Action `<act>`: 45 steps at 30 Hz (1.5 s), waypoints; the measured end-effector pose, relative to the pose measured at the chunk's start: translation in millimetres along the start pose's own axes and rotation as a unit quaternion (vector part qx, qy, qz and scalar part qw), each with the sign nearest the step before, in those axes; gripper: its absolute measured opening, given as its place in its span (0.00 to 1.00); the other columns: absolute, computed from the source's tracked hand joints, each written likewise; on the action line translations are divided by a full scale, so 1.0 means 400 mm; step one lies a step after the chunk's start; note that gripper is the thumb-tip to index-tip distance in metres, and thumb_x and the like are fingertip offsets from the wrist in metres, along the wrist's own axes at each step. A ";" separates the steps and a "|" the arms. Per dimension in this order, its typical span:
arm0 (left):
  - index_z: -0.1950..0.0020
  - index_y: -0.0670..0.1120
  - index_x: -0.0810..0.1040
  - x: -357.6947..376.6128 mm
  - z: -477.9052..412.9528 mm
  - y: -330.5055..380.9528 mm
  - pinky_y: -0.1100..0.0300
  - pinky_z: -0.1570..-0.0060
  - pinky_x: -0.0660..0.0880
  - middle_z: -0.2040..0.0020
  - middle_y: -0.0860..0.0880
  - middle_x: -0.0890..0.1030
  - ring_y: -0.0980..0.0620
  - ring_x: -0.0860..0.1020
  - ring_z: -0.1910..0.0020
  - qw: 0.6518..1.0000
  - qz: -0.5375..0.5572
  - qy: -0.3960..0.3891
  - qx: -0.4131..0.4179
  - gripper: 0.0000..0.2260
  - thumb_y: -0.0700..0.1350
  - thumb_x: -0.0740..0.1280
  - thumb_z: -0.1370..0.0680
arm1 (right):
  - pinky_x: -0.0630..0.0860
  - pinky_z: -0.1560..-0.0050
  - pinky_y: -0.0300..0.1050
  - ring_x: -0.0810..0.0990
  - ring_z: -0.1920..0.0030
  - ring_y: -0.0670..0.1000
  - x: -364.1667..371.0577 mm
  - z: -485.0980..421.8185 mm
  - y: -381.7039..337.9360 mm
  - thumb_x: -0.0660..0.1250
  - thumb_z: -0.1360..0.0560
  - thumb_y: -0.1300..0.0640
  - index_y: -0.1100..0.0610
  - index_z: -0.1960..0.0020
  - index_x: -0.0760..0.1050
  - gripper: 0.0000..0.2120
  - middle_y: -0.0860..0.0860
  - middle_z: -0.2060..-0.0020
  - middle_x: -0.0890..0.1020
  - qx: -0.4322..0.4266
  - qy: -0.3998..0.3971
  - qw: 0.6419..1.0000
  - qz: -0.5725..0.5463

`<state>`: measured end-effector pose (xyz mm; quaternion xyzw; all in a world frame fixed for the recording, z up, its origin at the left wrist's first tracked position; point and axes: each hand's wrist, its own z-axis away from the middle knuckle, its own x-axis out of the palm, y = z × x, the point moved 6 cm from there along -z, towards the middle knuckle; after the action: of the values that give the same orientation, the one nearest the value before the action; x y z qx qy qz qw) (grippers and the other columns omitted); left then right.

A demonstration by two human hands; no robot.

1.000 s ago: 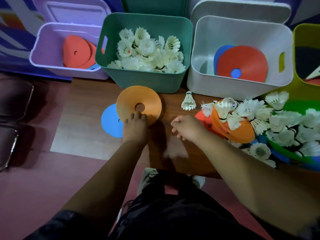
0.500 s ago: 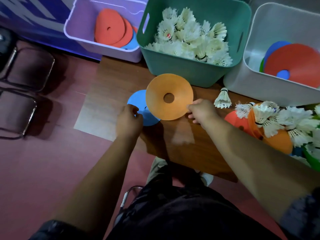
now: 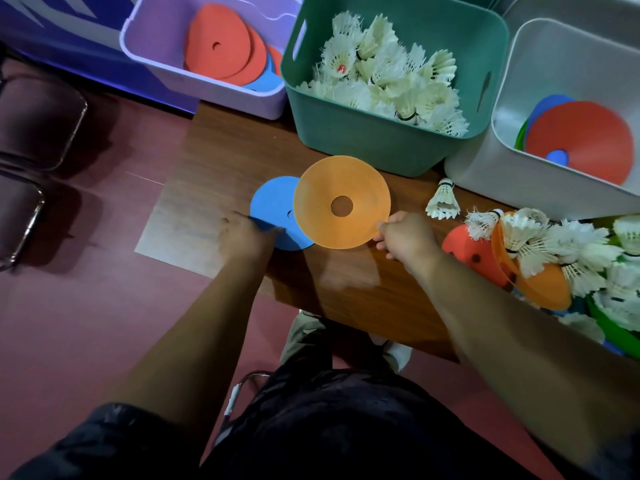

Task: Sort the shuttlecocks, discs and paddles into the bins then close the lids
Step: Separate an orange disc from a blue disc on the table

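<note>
Pinching the near rim of the orange disc (image 3: 332, 178) — right hand (image 3: 407, 237), fingers clamped. Left hand (image 3: 244, 233): fingers curled on the near edge of the blue disc (image 3: 273, 209) (blurred), which lies on the table (image 3: 346, 282), partly under the orange one. Behind — green bin (image 3: 363, 140) of shuttlecocks (image 3: 381, 74); lilac bin (image 3: 242, 98) and white bin (image 3: 519, 188) holding discs.

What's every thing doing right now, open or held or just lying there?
orange disc, lifted, pinched by right hand
blue disc, flat on table, left hand on its edge
purple bin, open, red discs inside
green bin, open, full of shuttlecocks
white bin, open, stacked discs inside
lone shuttlecock, loose on table
</note>
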<state>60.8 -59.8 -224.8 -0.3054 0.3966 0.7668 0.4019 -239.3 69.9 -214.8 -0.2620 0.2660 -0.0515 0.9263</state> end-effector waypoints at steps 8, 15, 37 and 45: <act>0.38 0.43 0.76 0.012 -0.019 -0.014 0.48 0.54 0.84 0.42 0.44 0.81 0.43 0.83 0.49 0.997 0.053 -0.008 -0.055 0.32 0.58 0.82 0.33 | 0.78 0.63 0.44 0.83 0.59 0.47 -0.026 0.031 0.012 0.63 0.14 0.56 0.55 0.41 0.75 0.05 0.50 0.56 0.85 -0.019 -0.008 1.000 0.003; 0.40 0.42 0.72 -0.029 0.053 0.025 0.55 0.58 0.74 0.49 0.48 0.77 0.47 0.77 0.51 0.990 0.142 0.009 0.005 0.21 0.45 0.79 0.25 | 0.84 0.54 0.53 0.86 0.56 0.49 -0.042 0.070 -0.016 0.65 0.17 0.50 0.46 0.50 0.78 0.04 0.46 0.58 0.86 -0.114 0.019 0.993 0.009; 0.49 0.40 0.81 -0.385 0.177 0.185 0.55 0.60 0.82 0.60 0.44 0.83 0.51 0.81 0.65 0.846 0.517 0.094 0.088 0.05 0.41 0.69 0.19 | 0.67 0.63 0.46 0.68 0.68 0.48 -0.203 0.310 -0.335 0.68 0.26 0.58 0.55 0.61 0.73 0.06 0.53 0.69 0.71 -0.349 0.070 0.933 -0.061; 0.54 0.42 0.80 -0.554 0.057 0.367 0.57 0.59 0.83 0.69 0.48 0.78 0.53 0.79 0.70 0.742 0.662 0.023 0.104 0.04 0.37 0.68 0.19 | 0.76 0.61 0.54 0.79 0.60 0.64 -0.303 0.333 -0.417 0.67 0.28 0.52 0.51 0.60 0.75 0.04 0.58 0.63 0.80 -0.343 0.129 0.923 -0.119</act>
<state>40.0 -176.4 14.4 0.0605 0.5856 0.7865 -0.1868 -266.3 16.4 23.2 -0.5845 0.3511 -0.1006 0.7245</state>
